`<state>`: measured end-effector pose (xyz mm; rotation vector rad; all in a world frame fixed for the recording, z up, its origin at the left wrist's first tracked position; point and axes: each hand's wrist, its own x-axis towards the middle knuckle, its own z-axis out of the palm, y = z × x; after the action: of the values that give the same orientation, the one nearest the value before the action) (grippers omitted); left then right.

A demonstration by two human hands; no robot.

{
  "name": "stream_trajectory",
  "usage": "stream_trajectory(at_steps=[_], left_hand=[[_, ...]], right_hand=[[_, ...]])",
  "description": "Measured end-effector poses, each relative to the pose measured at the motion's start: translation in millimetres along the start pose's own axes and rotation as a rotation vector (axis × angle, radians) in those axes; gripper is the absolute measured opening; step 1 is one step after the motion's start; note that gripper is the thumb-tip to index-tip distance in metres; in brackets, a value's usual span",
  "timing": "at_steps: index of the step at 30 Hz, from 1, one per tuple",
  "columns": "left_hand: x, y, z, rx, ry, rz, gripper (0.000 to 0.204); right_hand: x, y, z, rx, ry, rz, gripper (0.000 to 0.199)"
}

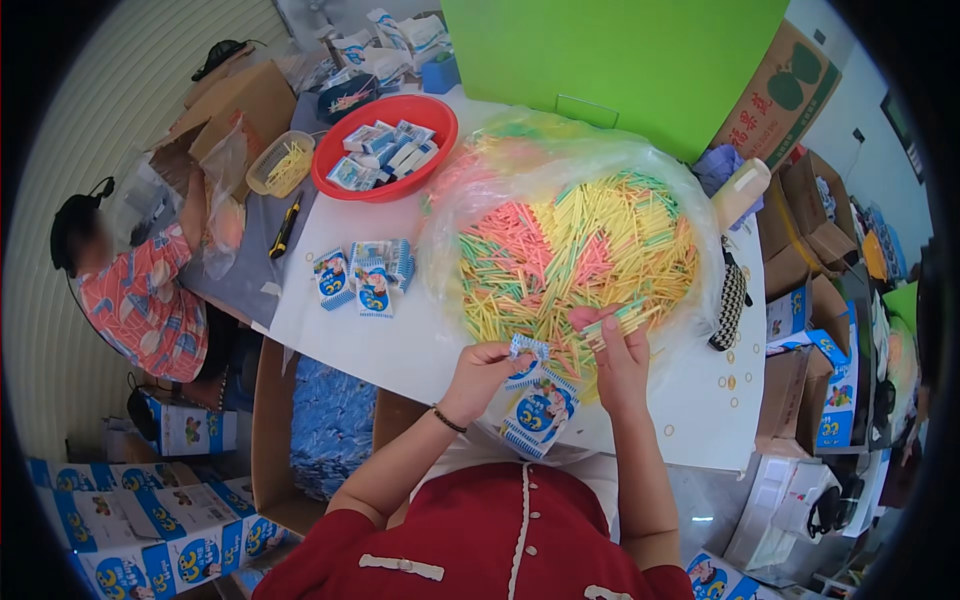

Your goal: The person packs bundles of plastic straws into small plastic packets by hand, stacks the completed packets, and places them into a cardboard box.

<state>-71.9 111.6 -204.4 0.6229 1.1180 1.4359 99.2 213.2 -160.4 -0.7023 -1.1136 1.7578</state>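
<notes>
A small blue-and-white packet [527, 349] is pinched at its top edge in the left hand [480, 372], held just above the near edge of the white bench [400, 330]. A few thin sticks [612, 322] in green and pink are clamped between thumb and fingers of the right hand [620, 360], lifted off the near side of the big heap of coloured sticks [575, 250], which is spread on a clear plastic sheet. The two hands are held close together but are not touching. More of the same packets [538, 415] are lying on the bench just beneath them, touching one another.

The step in hand is judged to be the filling of a packet: sticks are gathered and a packet is held ready, with nothing yet slid inside as far as can be seen. For the next move, the packet's mouth would have to be held open and the stick ends lined up with it; whether the mouth is already open cannot be told.

Further off, a small group of packets [365, 272] is seen left of the heap, and a red bowl [385, 145] holding more packets stands beyond it. A seated person [140, 290] is seen at the far left.
</notes>
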Motion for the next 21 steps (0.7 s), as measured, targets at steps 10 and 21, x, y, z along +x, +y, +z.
stream_trajectory(at_steps=[10,21], left_hand=[[-8,6,6,0.435,0.001,0.244,0.014],[-14,14,0,0.522,-0.072,0.251,0.015]], right_hand=[[-14,-5,34,-0.425,-0.215,-0.324,0.017],[-14,0,32,-0.406,-0.286,-0.280,0.020]])
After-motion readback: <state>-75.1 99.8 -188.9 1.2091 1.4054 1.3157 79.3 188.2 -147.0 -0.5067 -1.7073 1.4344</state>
